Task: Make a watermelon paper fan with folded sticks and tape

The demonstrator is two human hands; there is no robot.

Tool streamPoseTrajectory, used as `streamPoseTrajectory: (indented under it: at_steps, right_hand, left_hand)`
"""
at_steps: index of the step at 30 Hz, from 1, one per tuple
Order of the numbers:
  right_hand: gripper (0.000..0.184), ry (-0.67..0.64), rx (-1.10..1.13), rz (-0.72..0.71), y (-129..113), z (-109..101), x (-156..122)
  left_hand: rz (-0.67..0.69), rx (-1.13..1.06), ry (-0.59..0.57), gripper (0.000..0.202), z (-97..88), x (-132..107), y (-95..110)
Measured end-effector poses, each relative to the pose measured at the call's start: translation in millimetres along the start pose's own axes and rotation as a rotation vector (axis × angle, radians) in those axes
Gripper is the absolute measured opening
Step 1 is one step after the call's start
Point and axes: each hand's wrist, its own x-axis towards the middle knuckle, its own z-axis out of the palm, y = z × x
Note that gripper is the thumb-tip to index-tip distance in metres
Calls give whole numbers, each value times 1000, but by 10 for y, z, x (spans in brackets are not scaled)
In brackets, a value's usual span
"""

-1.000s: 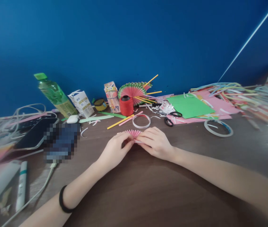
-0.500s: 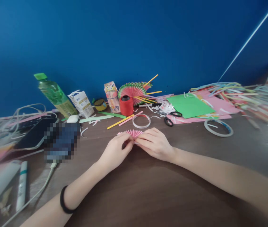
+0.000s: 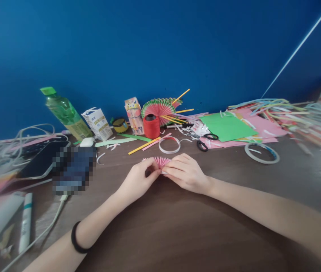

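Between my two hands is a small pleated pink paper fan (image 3: 162,161), its folds spreading away from me. My left hand (image 3: 140,176) pinches it from the left, thumb and fingers meeting near its lower middle. On the other side my right hand (image 3: 187,174) presses its fingers together on the fan's base. Both hands cover much of the paper, so its lower part is mostly hidden. Just beyond the fan lies a roll of white tape (image 3: 169,152), and behind that stands a red spool of thread (image 3: 151,127).
Finished-looking pink and green paper fans (image 3: 160,107) with yellow sticks lean at the back wall. Scissors (image 3: 202,146), green paper (image 3: 228,126) and another tape roll (image 3: 262,161) lie to the right. A bottle (image 3: 66,115), a carton (image 3: 97,124) and a phone (image 3: 75,168) sit left.
My left hand has shifted very slightly, and its thumb sits a little further right at the fan's base. The objects on the table have not moved.
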Motion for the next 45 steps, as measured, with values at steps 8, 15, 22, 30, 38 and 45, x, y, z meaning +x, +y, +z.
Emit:
streamPoseTrajectory:
  at_steps: [8, 15, 22, 30, 38, 45]
  right_hand:
    - [9, 27, 39, -43, -2, 8, -25]
    - [12, 23, 28, 8, 1, -10, 10]
    - [11, 41, 111, 73, 7, 14, -15]
    - [10, 76, 264, 276, 78, 25, -9]
    - [9, 113, 360, 385, 129, 25, -8]
    - [8, 132, 238, 364, 203, 30, -17]
  left_hand:
    - [8, -52, -35, 13, 9, 7, -34]
    - [-44, -143, -10, 9, 16, -2, -53]
    - [-44, -308, -39, 13, -3, -6, -18]
    - [-252, -358, 337, 12, -40, 67, -179]
    - [-264, -474, 381, 22, -58, 94, -304]
    - [-297, -618, 424, 17, -51, 76, -240]
